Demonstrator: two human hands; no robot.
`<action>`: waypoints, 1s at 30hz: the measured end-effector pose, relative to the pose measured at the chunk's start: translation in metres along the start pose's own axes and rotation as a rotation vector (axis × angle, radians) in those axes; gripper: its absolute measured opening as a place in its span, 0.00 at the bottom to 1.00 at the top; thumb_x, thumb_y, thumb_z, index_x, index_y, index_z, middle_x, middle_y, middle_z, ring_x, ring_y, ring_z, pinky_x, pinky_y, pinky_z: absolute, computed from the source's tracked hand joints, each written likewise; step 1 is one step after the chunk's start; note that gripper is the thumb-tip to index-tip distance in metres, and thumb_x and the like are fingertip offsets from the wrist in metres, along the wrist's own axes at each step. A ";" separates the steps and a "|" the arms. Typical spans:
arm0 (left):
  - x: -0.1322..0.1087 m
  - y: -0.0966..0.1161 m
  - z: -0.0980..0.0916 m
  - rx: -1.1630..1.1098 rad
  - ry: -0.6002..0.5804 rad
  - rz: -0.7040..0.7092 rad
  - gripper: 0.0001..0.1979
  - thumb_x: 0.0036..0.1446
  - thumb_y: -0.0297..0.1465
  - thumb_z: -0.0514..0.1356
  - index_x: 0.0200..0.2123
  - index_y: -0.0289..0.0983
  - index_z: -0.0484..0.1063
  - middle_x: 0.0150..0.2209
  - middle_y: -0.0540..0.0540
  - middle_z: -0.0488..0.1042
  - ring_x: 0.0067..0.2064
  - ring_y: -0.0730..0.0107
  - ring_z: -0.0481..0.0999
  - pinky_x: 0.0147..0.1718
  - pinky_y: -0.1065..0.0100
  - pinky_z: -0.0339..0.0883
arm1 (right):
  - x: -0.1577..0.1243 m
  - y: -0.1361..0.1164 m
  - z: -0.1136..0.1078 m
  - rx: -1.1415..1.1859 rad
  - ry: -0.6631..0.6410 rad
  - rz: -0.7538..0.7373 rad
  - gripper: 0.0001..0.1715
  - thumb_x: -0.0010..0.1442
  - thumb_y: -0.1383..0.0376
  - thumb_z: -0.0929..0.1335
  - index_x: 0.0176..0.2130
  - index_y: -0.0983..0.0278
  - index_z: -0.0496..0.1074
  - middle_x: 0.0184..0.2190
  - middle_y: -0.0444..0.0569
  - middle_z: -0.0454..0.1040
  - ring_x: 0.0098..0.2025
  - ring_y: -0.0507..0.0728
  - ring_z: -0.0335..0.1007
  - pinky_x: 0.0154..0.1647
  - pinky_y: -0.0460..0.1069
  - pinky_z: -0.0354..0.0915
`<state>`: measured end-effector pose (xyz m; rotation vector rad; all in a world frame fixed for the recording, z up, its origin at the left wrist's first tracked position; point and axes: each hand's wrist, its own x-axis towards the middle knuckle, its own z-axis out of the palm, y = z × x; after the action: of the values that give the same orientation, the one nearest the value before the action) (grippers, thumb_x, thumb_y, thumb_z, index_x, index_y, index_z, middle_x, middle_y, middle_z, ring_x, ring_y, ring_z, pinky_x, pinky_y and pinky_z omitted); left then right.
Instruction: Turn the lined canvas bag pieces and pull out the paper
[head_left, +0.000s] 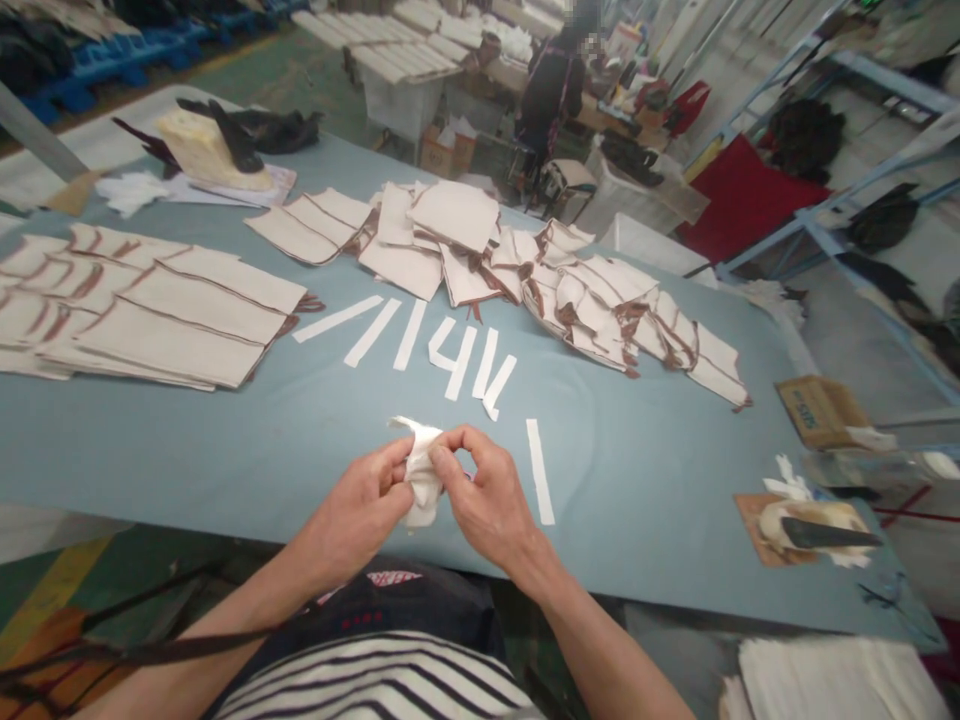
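Note:
Close to the near edge of the table, a small crumpled white piece [423,480], like cloth or tape, is held between both hands. My left hand [375,490] pinches its left side with thumb and fingers. From the other side my right hand [484,495] grips its upper right part, fingers curled. Just beyond the hands, several white strips [405,335] lie spread on the blue-green table [315,440]. One separate strip [539,470] lies right of my right hand.
Cream fabric pieces with brown edging form a stack [187,310] at left and a loose pile [457,215] along the far side. A pale block with a dark handle [817,530] sits at right, near a cardboard box [821,410]. Another person [551,85] is in the background.

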<state>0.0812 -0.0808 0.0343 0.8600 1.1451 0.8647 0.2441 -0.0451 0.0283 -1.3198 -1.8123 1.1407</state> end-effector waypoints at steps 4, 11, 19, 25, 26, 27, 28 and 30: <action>0.003 -0.003 0.001 -0.008 -0.075 -0.018 0.22 0.52 0.31 0.61 0.51 0.35 0.76 0.35 0.45 0.83 0.35 0.62 0.79 0.33 0.68 0.68 | 0.005 0.007 -0.010 0.054 0.115 0.048 0.13 0.69 0.56 0.66 0.34 0.58 0.72 0.31 0.45 0.79 0.36 0.58 0.76 0.40 0.52 0.69; 0.008 -0.012 -0.001 -0.134 -0.173 -0.034 0.27 0.58 0.40 0.67 0.58 0.34 0.77 0.43 0.40 0.85 0.41 0.57 0.80 0.39 0.65 0.70 | 0.006 0.010 -0.021 0.087 0.114 0.043 0.11 0.68 0.58 0.67 0.34 0.59 0.73 0.30 0.43 0.80 0.32 0.55 0.76 0.36 0.50 0.70; 0.028 -0.020 0.022 0.147 -0.030 -0.010 0.25 0.63 0.53 0.63 0.42 0.35 0.81 0.32 0.45 0.80 0.30 0.63 0.73 0.30 0.68 0.63 | 0.007 0.020 -0.030 0.186 0.182 0.032 0.11 0.72 0.57 0.65 0.40 0.59 0.74 0.35 0.47 0.81 0.34 0.55 0.76 0.36 0.50 0.73; 0.035 -0.033 0.045 0.399 -0.125 0.009 0.22 0.69 0.48 0.58 0.46 0.38 0.82 0.35 0.45 0.83 0.35 0.57 0.77 0.35 0.66 0.66 | 0.031 0.048 -0.038 0.339 0.517 0.167 0.19 0.74 0.49 0.63 0.37 0.58 0.66 0.24 0.41 0.74 0.24 0.53 0.68 0.26 0.48 0.66; 0.036 -0.037 0.049 0.408 -0.164 -0.015 0.23 0.69 0.49 0.56 0.46 0.38 0.82 0.35 0.45 0.83 0.35 0.57 0.76 0.34 0.66 0.65 | 0.041 0.055 -0.042 0.346 0.594 0.175 0.19 0.73 0.48 0.63 0.37 0.58 0.65 0.22 0.39 0.70 0.22 0.52 0.65 0.25 0.47 0.65; 0.038 -0.041 0.053 0.410 -0.198 -0.045 0.25 0.69 0.51 0.55 0.44 0.37 0.81 0.34 0.45 0.81 0.33 0.59 0.75 0.32 0.67 0.63 | 0.052 0.064 -0.049 0.348 0.660 0.179 0.19 0.73 0.47 0.64 0.38 0.58 0.65 0.21 0.37 0.67 0.21 0.52 0.63 0.23 0.47 0.63; 0.039 -0.045 0.057 0.407 -0.225 -0.079 0.27 0.69 0.54 0.54 0.41 0.36 0.80 0.32 0.46 0.79 0.32 0.60 0.72 0.30 0.67 0.61 | 0.065 0.074 -0.057 0.346 0.713 0.178 0.20 0.73 0.46 0.64 0.38 0.58 0.65 0.21 0.36 0.65 0.21 0.51 0.61 0.23 0.47 0.62; 0.040 -0.051 0.063 0.401 -0.252 -0.142 0.32 0.67 0.59 0.52 0.35 0.36 0.77 0.28 0.49 0.72 0.29 0.63 0.68 0.28 0.67 0.58 | 0.092 0.096 -0.080 0.338 0.782 0.172 0.20 0.72 0.46 0.64 0.38 0.58 0.64 0.22 0.35 0.62 0.22 0.51 0.60 0.24 0.46 0.63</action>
<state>0.1567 -0.0731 -0.0152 1.1632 1.1568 0.3990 0.3237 0.0773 -0.0241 -1.4533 -0.9170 0.7936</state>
